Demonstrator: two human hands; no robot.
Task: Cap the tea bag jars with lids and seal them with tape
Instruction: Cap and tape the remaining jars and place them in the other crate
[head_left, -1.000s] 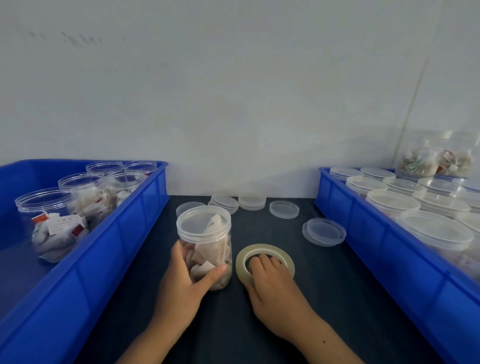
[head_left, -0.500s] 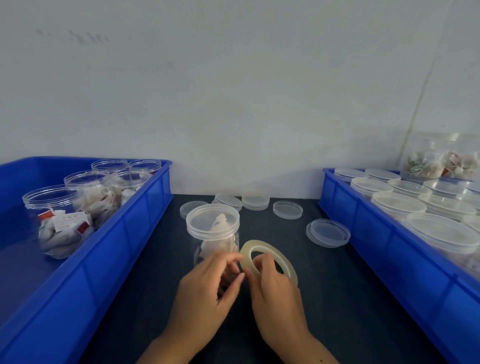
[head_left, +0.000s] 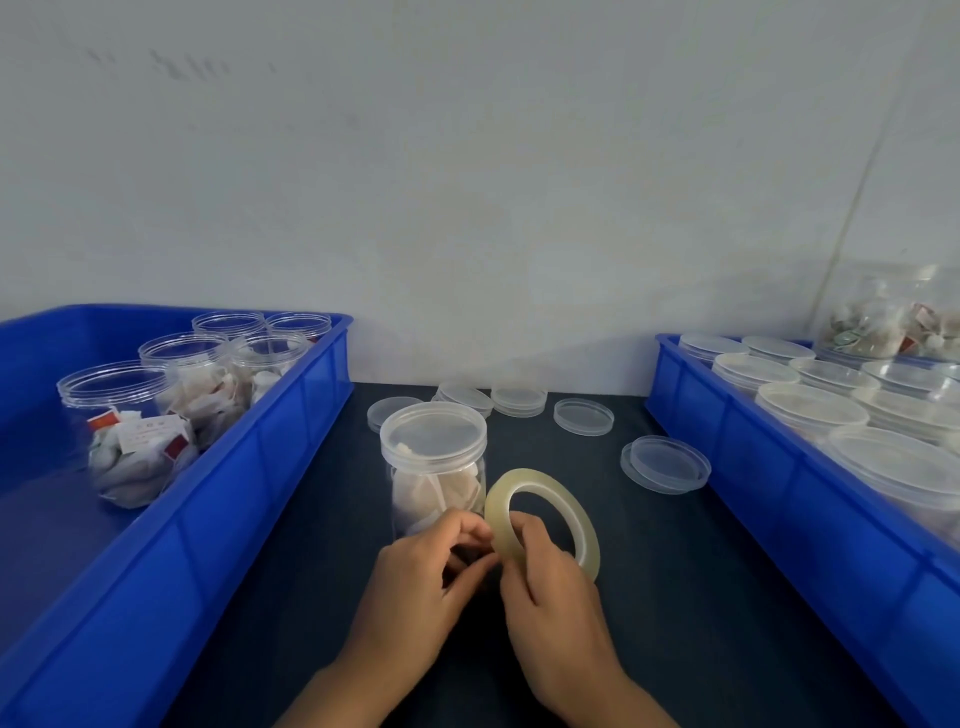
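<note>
Progress check: right bin holds lidded jars, left bin has open ones waiting. Capped jar sits mid-table, no tape on yet. Right hand grips the tape roll beside it, left hand pinches at its edge.

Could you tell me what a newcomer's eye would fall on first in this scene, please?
Probably the two hands at the bottom centre: the right hand holds a tape roll up off the dark table while the left hand picks at its edge. Just behind stands a capped jar of tea bags. Bright blue bins frame both sides, open jars in the left bin, lidded ones in the right bin.
</note>
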